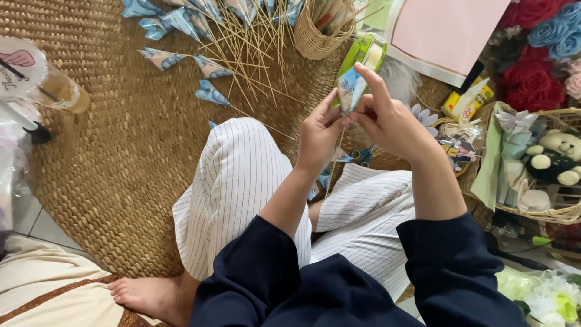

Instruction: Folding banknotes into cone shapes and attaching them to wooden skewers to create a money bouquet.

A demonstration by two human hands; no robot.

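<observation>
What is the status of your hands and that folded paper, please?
Left hand and right hand pinch blue paper cone on skewer. Nothing between them.

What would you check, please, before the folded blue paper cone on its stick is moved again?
1. Left hand pinches the blue paper cone: ok.
2. Right hand fingers on the cone's top: ok.
3. Thin stick hangs below the cone: ok.
4. Stick fixed inside the cone: cannot tell.
5. Finished cones on sticks lie apart on the woven mat: ok.
</observation>
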